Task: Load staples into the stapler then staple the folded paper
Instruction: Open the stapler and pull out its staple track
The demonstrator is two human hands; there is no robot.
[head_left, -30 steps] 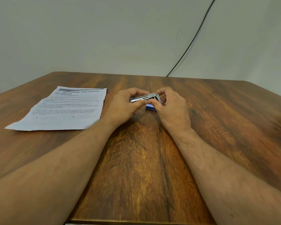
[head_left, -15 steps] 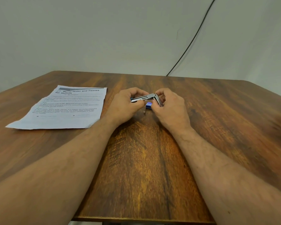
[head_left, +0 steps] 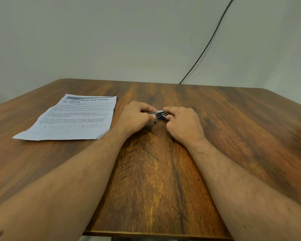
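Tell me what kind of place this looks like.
Probably a plain indoor room, perhaps an office or hotel work area. A wood-grain table stands against a bare wall with a black cable running down it, and a printed guest-service sheet lies on the table.

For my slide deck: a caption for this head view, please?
Both hands, left and right, hold a small stapler over a wooden table, a printed sheet lying to the left.

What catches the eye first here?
Two bare forearms reach to mid-table, where the left hand and right hand grip a small metal stapler between them. Left of them, a printed paper lies flat on the wooden table. A black cable runs down the wall behind.
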